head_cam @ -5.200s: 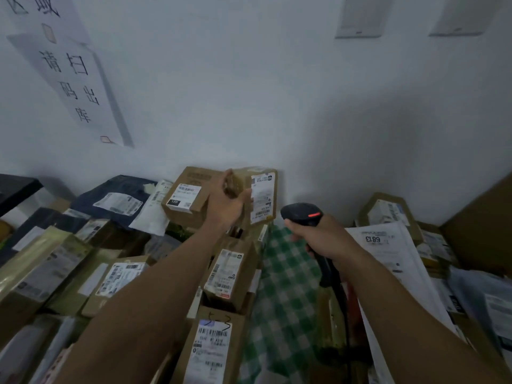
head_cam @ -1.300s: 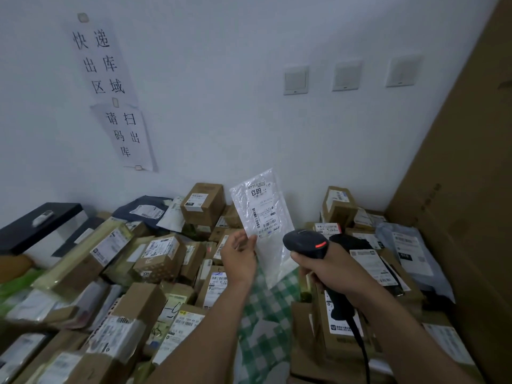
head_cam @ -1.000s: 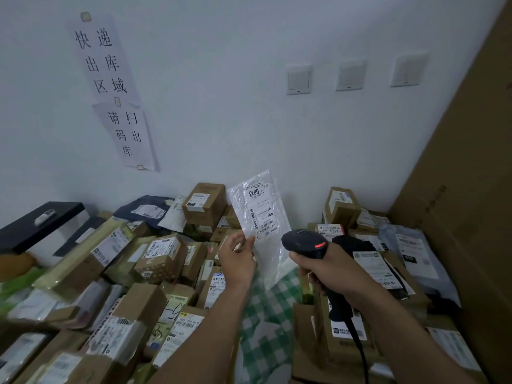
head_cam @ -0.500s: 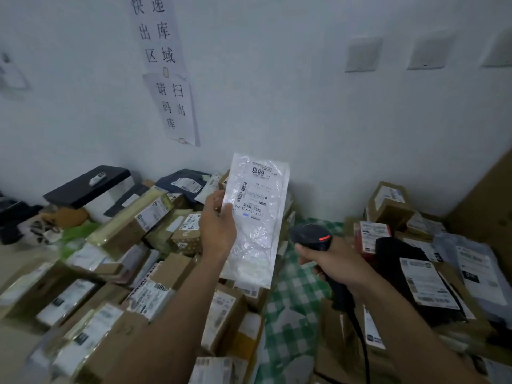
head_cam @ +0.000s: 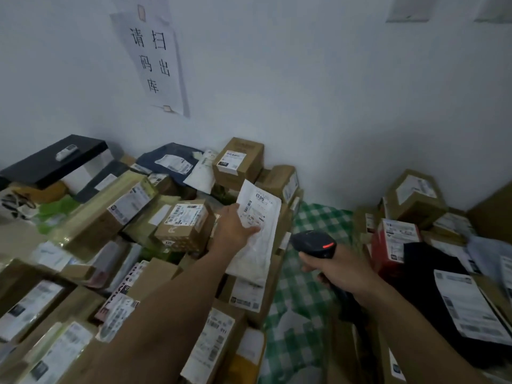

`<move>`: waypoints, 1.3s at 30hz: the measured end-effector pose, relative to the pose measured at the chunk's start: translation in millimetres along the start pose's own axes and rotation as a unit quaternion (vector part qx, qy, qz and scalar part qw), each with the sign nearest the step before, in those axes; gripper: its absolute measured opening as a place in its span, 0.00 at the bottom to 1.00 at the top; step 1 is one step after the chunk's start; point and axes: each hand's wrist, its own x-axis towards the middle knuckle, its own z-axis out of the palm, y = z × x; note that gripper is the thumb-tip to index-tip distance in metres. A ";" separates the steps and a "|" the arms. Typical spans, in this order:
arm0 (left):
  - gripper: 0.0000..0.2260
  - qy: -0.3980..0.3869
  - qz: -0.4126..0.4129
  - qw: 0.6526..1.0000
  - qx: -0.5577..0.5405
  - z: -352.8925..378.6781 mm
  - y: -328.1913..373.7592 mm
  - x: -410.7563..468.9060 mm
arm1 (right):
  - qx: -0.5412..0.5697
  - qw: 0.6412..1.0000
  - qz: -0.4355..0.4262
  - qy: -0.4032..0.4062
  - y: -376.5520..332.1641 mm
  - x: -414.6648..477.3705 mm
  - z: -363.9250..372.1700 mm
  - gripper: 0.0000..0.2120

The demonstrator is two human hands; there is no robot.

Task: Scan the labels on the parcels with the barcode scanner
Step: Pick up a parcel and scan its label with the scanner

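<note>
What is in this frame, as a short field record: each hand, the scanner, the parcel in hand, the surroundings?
Left hand: grips a white plastic mailer by its edge, label up, over the left pile
Right hand: grips the black barcode scanner by its handle
Scanner: red light lit; head apart from the mailer
Left pile: labelled cardboard boxes
Right pile: a red box among labelled parcels
Between piles: green checked cloth
Wall: paper sign

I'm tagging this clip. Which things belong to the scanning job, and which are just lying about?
Job: barcode scanner in the right hand; white mailer gripped by the left hand; labelled cardboard boxes.
Lying about: paper notice on the wall; green checked cloth; black-lidded box.
</note>
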 end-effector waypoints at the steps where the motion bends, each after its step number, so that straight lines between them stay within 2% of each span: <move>1: 0.39 -0.015 0.022 0.997 0.065 6.4 -3.3 4.9 | 0.003 1.000 0.005 0.003 1.5 5.0 -0.4 0.08; 4: 0.39 -0.026 0.094 0.964 0.249 20.8 -5.4 7.2 | 0.009 1.000 0.018 0.011 5.0 13.6 -2.8 0.07; 6: 0.34 -0.020 0.125 0.954 0.272 28.9 -1.7 3.1 | 0.017 1.000 0.024 0.012 6.7 14.9 -4.8 0.06; 14: 0.20 -0.083 0.201 0.972 0.086 74.7 83.4 -64.5 | 0.076 0.993 0.046 0.074 21.6 -30.8 -47.3 0.09; 16: 0.19 -0.132 0.209 0.968 0.042 88.9 110.9 -84.2 | 0.092 0.988 0.052 0.110 30.4 -51.4 -66.5 0.08; 20: 0.20 -0.196 0.228 0.953 0.027 122.9 164.7 -114.7 | 0.138 0.972 0.081 0.172 56.6 -89.4 -99.4 0.08; 24: 0.18 -0.275 0.180 0.944 -0.023 154.7 204.8 -124.1 | 0.165 0.958 0.116 0.204 80.8 -114.7 -122.0 0.09; 27: 0.23 -0.245 0.178 0.953 -0.005 179.4 215.7 -125.8 | 0.176 0.949 0.120 0.235 93.7 -126.6 -135.8 0.08; 29: 0.31 -0.194 0.226 0.950 0.096 189.4 221.2 -133.6 | 0.193 0.942 0.110 0.253 99.6 -133.1 -143.5 0.07; 30: 0.34 -0.189 0.249 0.940 0.138 194.2 222.3 -138.1 | 0.200 0.939 0.108 0.259 103.0 -135.9 -146.6 0.06; 32: 0.38 -0.225 0.255 0.924 0.176 201.6 224.5 -147.9 | 0.208 0.934 0.114 0.266 111.0 -140.1 -151.4 0.07; 35: 0.38 -0.219 0.234 0.937 0.138 211.7 218.6 -152.0 | 0.219 0.930 0.120 0.272 121.1 -144.5 -153.7 0.08; 39: 0.40 -0.165 0.216 0.957 0.100 205.4 213.8 -162.0 | 0.233 0.927 0.120 0.269 125.1 -149.0 -154.6 0.08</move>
